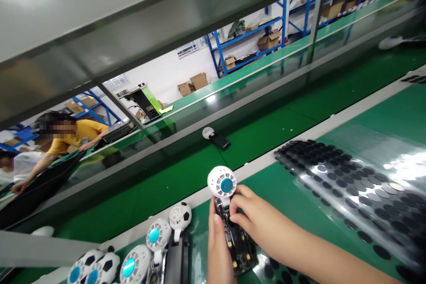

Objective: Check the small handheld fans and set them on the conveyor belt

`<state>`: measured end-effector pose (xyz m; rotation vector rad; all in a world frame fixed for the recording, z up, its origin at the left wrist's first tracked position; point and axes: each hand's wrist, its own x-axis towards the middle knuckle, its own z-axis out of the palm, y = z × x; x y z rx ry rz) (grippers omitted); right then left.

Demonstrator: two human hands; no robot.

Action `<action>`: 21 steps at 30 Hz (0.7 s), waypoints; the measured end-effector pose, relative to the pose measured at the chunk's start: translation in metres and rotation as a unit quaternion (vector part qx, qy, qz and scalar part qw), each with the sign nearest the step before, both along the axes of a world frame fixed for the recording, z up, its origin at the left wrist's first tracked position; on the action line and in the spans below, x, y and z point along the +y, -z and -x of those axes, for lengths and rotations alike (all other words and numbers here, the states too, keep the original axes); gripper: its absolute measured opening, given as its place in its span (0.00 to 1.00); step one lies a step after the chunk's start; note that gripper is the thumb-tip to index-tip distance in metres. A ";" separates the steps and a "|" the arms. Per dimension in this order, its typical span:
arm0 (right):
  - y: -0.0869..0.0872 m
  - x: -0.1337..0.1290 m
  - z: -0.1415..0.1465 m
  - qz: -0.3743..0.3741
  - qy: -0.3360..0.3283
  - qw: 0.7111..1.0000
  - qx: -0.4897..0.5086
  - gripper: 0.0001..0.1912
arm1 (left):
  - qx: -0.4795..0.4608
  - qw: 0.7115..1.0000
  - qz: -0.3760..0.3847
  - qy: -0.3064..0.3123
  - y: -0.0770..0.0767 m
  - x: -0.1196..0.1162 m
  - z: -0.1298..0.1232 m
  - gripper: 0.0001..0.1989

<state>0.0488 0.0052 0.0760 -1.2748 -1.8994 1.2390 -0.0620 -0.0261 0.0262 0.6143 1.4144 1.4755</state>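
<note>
A handheld fan (pixel 222 182) with a round white head, a blue centre disc and a dark see-through handle stands tilted near the bottom middle. My left hand (pixel 218 237) is wrapped along the left side of its handle. My right hand (pixel 244 208) has its fingers bent together against the handle's top, just under the fan head; anything between the fingertips is too small to make out. To the left, several similar fans (pixel 159 233) lie in a row, some with black football patches and some with blue discs.
Clear sheets of round black stickers (pixel 336 177) cover the bench at right. Beyond the bench edge, a green conveyor belt (pixel 266 137) carries a white-headed fan (pixel 216 137). A metal post (pixel 43 248) crosses the lower left. Across the line a person in a yellow shirt (pixel 88 131) handles a black sheet.
</note>
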 end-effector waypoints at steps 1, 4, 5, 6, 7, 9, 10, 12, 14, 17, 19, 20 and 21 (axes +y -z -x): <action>0.000 0.000 0.001 0.001 0.000 1.000 0.001 0.08 | -0.008 1.000 0.014 -0.001 -0.001 -0.001 0.000 0.25; 0.001 -0.001 0.003 0.004 0.006 1.000 0.003 0.08 | -0.034 0.999 0.041 0.004 -0.006 -0.004 0.002 0.22; 0.001 -0.002 0.004 0.006 0.009 1.000 0.003 0.08 | -0.045 0.998 0.047 0.006 -0.008 -0.004 0.002 0.22; 0.002 -0.003 0.005 0.007 0.012 1.000 0.005 0.08 | -0.056 0.997 0.053 0.007 -0.010 -0.005 0.003 0.21; 0.002 -0.004 0.006 0.005 0.017 1.000 0.009 0.08 | -0.068 0.996 0.059 0.006 -0.012 -0.006 0.003 0.21; 0.003 -0.006 0.009 -0.001 0.025 0.999 0.022 0.08 | -0.094 0.994 0.063 0.002 -0.015 -0.006 0.003 0.22; 0.003 -0.007 0.010 -0.004 0.029 0.999 0.028 0.08 | -0.103 0.993 0.061 0.001 -0.016 -0.006 0.002 0.22; 0.004 -0.008 0.011 -0.006 0.036 0.999 0.037 0.08 | -0.110 0.993 0.052 -0.002 -0.018 -0.007 0.002 0.22; 0.004 -0.009 0.011 -0.007 0.040 0.998 0.041 0.08 | -0.110 0.993 0.041 0.000 -0.018 -0.007 0.002 0.22; 0.003 -0.010 0.011 -0.021 0.043 0.998 0.043 0.07 | -0.111 0.994 0.023 0.000 -0.012 -0.008 0.003 0.23; 0.003 -0.012 0.012 -0.036 0.043 0.998 0.033 0.07 | -0.098 0.995 0.009 0.002 -0.007 -0.009 0.006 0.27; 0.003 -0.013 0.013 -0.044 0.043 0.998 0.023 0.07 | -0.086 0.996 0.003 0.003 -0.004 -0.009 0.007 0.29; 0.002 -0.014 0.013 -0.052 0.044 0.998 0.012 0.07 | -0.074 0.997 0.000 0.005 -0.001 -0.008 0.008 0.31</action>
